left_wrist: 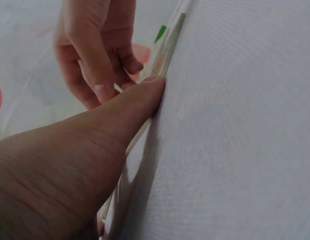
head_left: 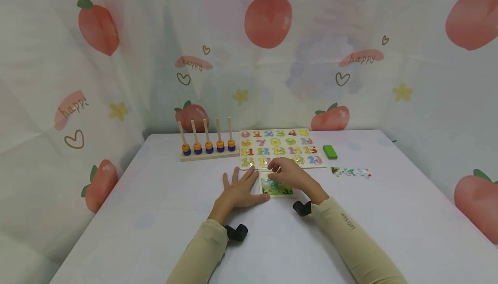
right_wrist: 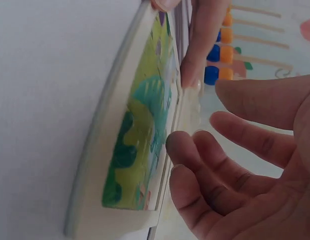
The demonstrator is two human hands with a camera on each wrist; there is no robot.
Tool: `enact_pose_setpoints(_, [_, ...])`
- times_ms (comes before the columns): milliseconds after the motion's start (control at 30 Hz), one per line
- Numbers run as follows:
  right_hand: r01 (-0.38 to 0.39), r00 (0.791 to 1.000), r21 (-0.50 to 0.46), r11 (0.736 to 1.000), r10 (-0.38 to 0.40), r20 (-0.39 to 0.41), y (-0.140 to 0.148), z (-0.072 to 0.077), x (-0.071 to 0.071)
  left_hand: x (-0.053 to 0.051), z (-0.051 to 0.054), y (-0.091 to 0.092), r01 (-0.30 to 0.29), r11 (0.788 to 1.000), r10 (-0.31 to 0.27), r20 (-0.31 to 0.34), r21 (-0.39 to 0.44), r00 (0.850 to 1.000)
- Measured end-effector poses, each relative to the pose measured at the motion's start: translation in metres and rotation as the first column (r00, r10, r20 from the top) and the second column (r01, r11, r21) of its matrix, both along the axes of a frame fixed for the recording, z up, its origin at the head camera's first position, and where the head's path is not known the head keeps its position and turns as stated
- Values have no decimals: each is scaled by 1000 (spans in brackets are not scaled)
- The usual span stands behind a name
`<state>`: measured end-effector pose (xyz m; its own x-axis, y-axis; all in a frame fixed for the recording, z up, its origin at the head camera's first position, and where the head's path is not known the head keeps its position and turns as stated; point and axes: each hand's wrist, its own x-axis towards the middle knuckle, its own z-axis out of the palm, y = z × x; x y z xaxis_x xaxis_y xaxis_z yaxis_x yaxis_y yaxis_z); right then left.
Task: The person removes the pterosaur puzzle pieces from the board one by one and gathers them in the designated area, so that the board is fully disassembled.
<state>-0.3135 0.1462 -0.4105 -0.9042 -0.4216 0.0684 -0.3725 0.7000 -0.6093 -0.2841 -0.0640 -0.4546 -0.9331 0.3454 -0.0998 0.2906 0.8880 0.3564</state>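
A small jigsaw puzzle (head_left: 275,188) with a green dinosaur picture lies in a pale tray (right_wrist: 95,200) at the middle of the table. My left hand (head_left: 239,192) lies to its left, fingers spread flat, and its thumb (left_wrist: 150,90) rests on the tray's near edge. Over the far right part of the puzzle hovers my right hand (head_left: 291,174), its fingers loosely bent. In the right wrist view its thumb (right_wrist: 264,102) stands apart from the fingers, with no piece seen between them. Part of the picture is hidden under this hand in the head view.
Behind the puzzle lies a number board (head_left: 275,141). A bead stand (head_left: 210,157) with pegs and orange and blue beads stands back left. To the right are a green block (head_left: 330,152) and a strip of loose puzzle pieces (head_left: 350,172). Printed curtains (head_left: 233,81) surround the table.
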Motion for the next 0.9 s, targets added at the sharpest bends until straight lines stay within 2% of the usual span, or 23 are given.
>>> enact_pose_setpoints(267, [-37, 999, 98, 995, 37, -3, -10, -2, 3, 0, -1, 0, 5, 1000, -5, -6, 4, 1000])
enact_pose_setpoints(567, [-62, 997, 228, 972, 70, -24, -16, -4, 6, 0, 0, -1, 8, 1000, -8, -2, 13, 1000])
enact_pose_setpoints(900, [-50, 999, 246, 968, 53, -5, -17, -6, 4, 1, 0, -2, 8, 1000, -8, 1, 26, 1000])
